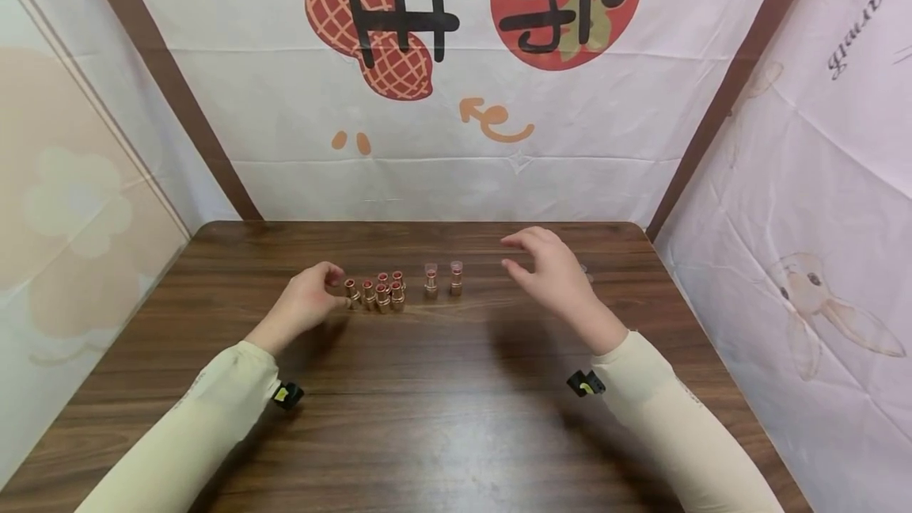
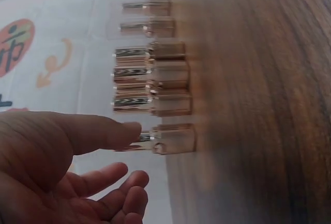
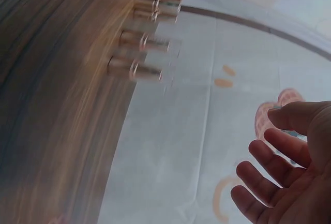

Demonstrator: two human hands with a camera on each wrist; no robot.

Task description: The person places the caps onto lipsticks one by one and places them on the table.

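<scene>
Several rose-gold lipstick tubes [image 1: 382, 297] with red tops stand upright in a close cluster on the table. My left hand [image 1: 306, 295] is at the cluster's left end, thumb and fingers spread apart. In the left wrist view the thumb [image 2: 103, 133] overlaps the nearest tube [image 2: 176, 139]; whether it touches cannot be told. The fingers there are loosely bent and grip nothing. Right of the cluster stand two tubes [image 1: 456, 279] with clear caps, a little apart from each other. My right hand [image 1: 552, 267] hovers farther right, fingers relaxed and holding nothing, also in the right wrist view [image 3: 284, 167].
The brown wood-grain table [image 1: 427, 402] ends at a white printed cloth wall [image 1: 442, 180] behind. More printed cloth hangs at the left [image 1: 78, 180] and right [image 1: 805, 204]. A small clear object [image 1: 587, 272] shows partly behind my right hand.
</scene>
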